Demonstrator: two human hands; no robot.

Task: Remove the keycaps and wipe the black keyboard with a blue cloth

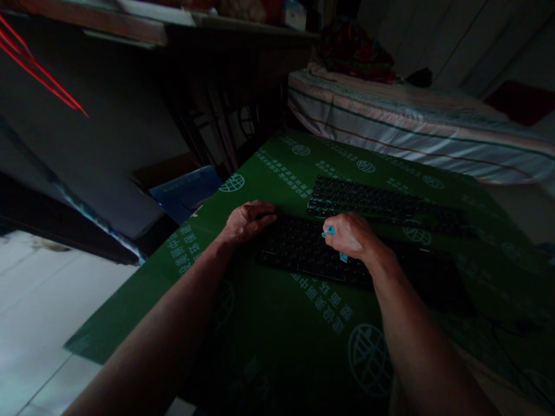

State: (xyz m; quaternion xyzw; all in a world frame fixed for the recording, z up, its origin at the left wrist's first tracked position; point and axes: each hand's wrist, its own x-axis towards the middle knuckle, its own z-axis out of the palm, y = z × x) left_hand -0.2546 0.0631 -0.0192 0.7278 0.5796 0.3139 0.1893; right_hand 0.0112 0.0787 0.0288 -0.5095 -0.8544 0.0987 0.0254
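Observation:
A black keyboard base (312,248) lies on the green board, its key positions showing as rows of small dark bumps. My left hand (249,221) rests at its far left corner, fingers stretched out and lying flat. Over the middle of the base, my right hand (349,236) is closed around a small teal tool (343,257). Teal bits show on both sides of the fist; its kind is hard to make out. Beyond the base, loose black keycaps (368,196) lie spread in rows resembling a keyboard layout.
The green board (269,323) bears white globe marks and lettering. Behind it stands a bed (416,121) with a striped cover. A dark table (243,34) rises at the back left, a blue box (186,190) below it. A cable (511,352) runs at the right.

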